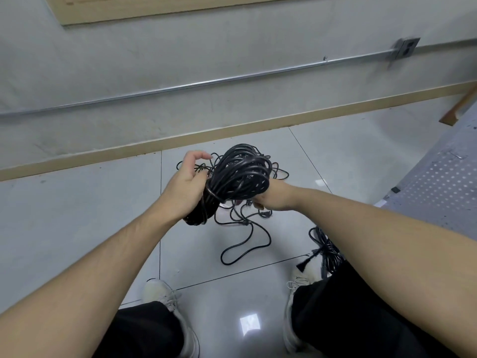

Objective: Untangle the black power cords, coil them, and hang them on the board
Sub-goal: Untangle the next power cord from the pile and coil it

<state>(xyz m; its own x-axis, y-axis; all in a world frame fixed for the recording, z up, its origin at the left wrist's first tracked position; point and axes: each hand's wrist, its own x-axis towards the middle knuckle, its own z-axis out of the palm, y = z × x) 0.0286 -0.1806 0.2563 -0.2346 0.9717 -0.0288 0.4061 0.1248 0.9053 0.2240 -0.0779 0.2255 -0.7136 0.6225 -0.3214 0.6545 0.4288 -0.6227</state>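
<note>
A thick coil of black power cord is held up in front of me over the tiled floor. My left hand holds the coil's left end against its palm, with the fingers curled above it. On the other side, my right hand grips the coil from below and is mostly hidden behind the loops. Thin loose black cords trail from the coil into a tangle on the floor beneath. A second black cord bundle lies by my right foot. The wooden board is on the wall at the top.
A metal conduit runs along the grey wall to an outlet box. A wooden baseboard borders the floor. A perforated grey panel stands at the right. My white shoes are at the bottom.
</note>
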